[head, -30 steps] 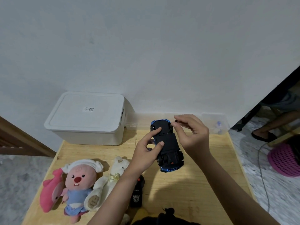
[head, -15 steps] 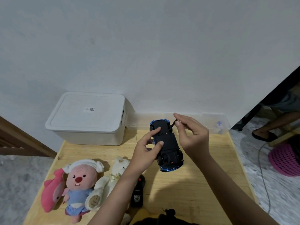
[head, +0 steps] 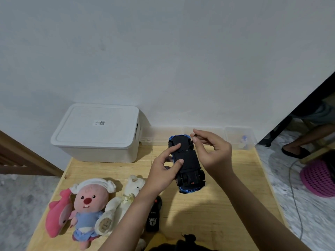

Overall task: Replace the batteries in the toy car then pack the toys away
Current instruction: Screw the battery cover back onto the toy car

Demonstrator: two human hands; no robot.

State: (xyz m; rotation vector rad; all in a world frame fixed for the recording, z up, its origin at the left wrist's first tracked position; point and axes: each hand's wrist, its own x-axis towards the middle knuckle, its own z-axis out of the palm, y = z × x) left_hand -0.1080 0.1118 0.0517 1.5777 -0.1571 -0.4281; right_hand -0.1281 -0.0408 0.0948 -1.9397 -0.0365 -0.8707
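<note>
Left hand (head: pixel 164 170) gripped the toy car (head: pixel 186 163), glossy blue shell, matte black underside up, held above the pale wooden surface (head: pixel 208 211). Right hand (head: pixel 213 153), just right of the car, pinched a thin dark tool (head: pixel 190 143) at its chassis.

Wooden table (head: pixel 213 211): 3 plushies (head: pixel 90 203), bin (head: pixel 97 133).

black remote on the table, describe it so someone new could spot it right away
On the wooden table, look at the near edge, just right of the row of plush toys. The black remote control lies flat beside the white teddy bear, partly under the left forearm; it is the only dark, hard thing there.
</note>
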